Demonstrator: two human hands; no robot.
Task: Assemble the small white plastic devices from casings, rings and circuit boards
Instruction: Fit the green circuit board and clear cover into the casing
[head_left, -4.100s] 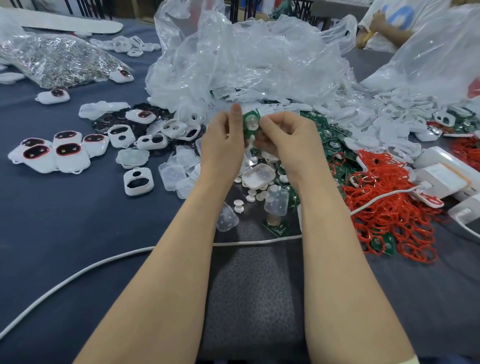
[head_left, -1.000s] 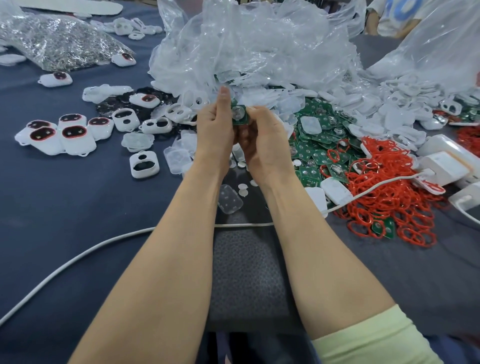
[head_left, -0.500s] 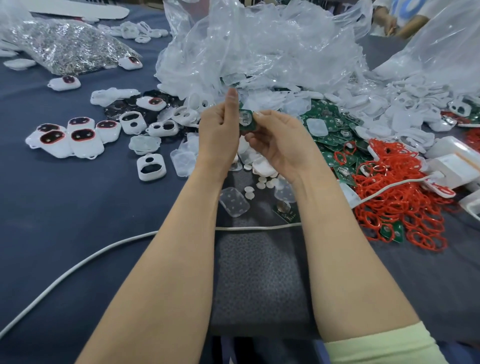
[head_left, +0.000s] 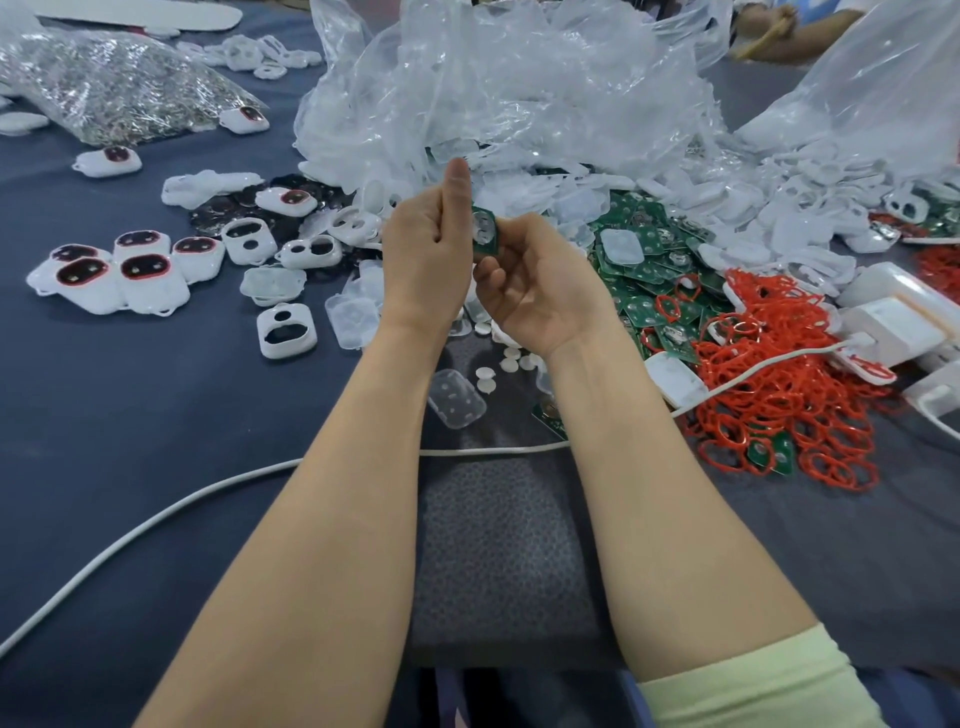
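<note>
Green and rectangular, a small circuit board (head_left: 485, 232) with a pale round part is held above the table (head_left: 156, 415), left hand (head_left: 426, 249) and right hand (head_left: 540, 291) both pinching its edges. Board preparation seems in hand; next it likely needs a white holed plastic casing (head_left: 287, 325), lying left. Tangled red rings (head_left: 779, 395) lie right; crumpled clear bags (head_left: 519, 93) crowd behind.

Work table (head_left: 130, 415), dark blue cloth cover.
Grey dotted mat (head_left: 498, 545) at near edge, crumpled clear plastic bags (head_left: 519, 93) heaped at far side, another person's arm (head_left: 784, 39) top right. Soft even light.
</note>
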